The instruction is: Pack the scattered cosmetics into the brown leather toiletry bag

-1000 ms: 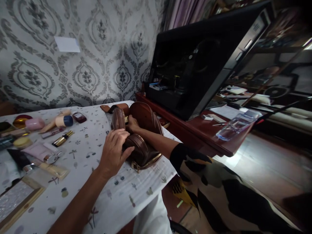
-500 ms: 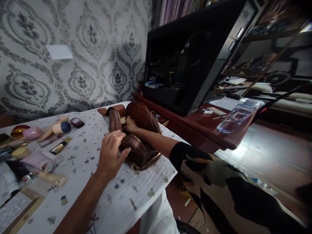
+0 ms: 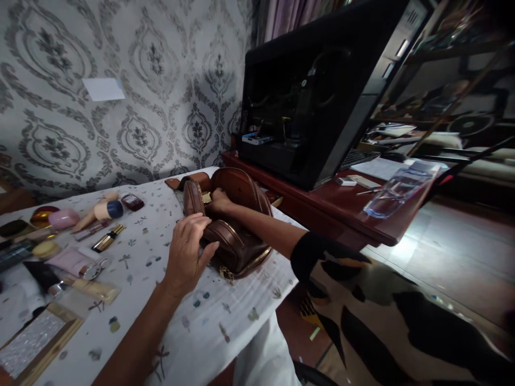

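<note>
Brown leather bag [image 3: 246, 254]: unzipped, on the worktop [image 3: 201, 335]. Opening done; contents left inside can't be tallied. Cosmetics [image 3: 108, 238] lie outside, leftward. My left grip [image 3: 190, 244], loosely spread, touches the bag; my right grip [image 3: 220, 202] is inside, fingertips hidden, hold undeterminable.

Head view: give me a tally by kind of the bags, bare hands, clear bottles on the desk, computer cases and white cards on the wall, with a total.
Bag: 1
Left hand and right hand: 2
Bottle: 1
Computer case: 1
Card: 1
Total: 6
</note>
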A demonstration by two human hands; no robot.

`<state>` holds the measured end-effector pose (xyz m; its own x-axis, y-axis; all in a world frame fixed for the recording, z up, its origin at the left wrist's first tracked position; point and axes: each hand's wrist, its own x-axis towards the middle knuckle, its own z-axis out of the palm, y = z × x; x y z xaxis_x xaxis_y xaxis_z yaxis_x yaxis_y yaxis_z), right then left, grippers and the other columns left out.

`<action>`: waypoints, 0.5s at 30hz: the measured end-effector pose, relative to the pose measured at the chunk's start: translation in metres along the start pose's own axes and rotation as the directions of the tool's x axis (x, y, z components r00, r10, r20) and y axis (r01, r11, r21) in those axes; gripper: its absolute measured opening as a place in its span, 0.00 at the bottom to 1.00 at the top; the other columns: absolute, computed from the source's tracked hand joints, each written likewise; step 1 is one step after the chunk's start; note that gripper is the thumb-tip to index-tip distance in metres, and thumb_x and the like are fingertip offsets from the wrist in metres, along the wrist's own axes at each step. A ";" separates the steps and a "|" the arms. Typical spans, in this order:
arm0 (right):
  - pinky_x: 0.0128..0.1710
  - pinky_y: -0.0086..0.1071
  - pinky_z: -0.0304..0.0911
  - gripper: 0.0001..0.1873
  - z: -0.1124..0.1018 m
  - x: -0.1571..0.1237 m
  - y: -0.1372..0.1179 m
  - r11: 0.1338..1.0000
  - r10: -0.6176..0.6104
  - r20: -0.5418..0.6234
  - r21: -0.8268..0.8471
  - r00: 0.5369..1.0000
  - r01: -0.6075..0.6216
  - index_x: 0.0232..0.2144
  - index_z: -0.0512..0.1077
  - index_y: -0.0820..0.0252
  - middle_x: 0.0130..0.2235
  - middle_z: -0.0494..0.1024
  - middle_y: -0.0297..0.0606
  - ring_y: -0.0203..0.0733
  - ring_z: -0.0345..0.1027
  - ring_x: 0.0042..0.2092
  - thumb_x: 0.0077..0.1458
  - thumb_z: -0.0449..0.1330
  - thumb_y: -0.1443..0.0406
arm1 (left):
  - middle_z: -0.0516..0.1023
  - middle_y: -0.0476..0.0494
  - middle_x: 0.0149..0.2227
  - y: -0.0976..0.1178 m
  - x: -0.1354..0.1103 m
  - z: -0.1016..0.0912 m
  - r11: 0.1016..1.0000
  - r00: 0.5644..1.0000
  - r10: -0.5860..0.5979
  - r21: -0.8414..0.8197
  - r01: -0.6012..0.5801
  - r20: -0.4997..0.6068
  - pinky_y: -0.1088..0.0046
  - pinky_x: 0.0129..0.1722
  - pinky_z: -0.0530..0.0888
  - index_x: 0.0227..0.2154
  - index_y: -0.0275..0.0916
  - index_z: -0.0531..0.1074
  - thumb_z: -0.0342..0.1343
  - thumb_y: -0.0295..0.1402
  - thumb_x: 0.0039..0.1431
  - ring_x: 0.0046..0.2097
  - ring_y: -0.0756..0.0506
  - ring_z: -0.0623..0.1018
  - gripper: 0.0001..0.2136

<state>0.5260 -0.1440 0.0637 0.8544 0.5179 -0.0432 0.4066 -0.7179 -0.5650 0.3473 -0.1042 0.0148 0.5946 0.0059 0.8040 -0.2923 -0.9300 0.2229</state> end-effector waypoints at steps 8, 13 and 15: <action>0.44 0.30 0.64 0.11 -0.074 -0.068 0.021 0.912 -0.397 0.111 -0.064 0.911 0.405 0.36 0.80 0.63 0.35 0.81 0.35 0.41 0.74 0.41 0.61 0.56 0.68 | 0.73 0.36 0.54 -0.001 -0.001 0.000 1.000 1.000 0.025 0.003 -0.025 0.000 0.53 0.61 0.66 0.58 0.40 0.62 0.43 0.45 0.72 0.60 0.37 0.69 0.19; 0.40 0.32 0.64 0.11 -0.071 -0.132 0.062 0.747 -0.641 0.121 -0.127 0.758 0.652 0.35 0.77 0.57 0.36 0.80 0.38 0.41 0.72 0.38 0.63 0.54 0.69 | 0.72 0.36 0.54 -0.001 -0.001 -0.001 1.000 1.000 0.027 0.006 -0.027 0.014 0.53 0.62 0.66 0.59 0.40 0.61 0.44 0.42 0.72 0.61 0.37 0.68 0.19; 0.41 0.35 0.66 0.13 -0.064 -0.145 0.072 0.694 -0.696 0.050 -0.209 0.717 0.689 0.32 0.74 0.57 0.35 0.78 0.41 0.44 0.70 0.39 0.64 0.52 0.70 | 0.72 0.36 0.55 0.000 0.000 -0.001 0.999 0.999 0.033 0.000 -0.033 0.016 0.53 0.62 0.66 0.60 0.40 0.61 0.45 0.41 0.72 0.62 0.37 0.68 0.19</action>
<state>0.4525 -0.3009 0.0822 0.3131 0.8940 0.3205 0.9383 -0.2391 -0.2498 0.3468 -0.1035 0.0152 0.5961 -0.0308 0.8023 -0.3117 -0.9298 0.1960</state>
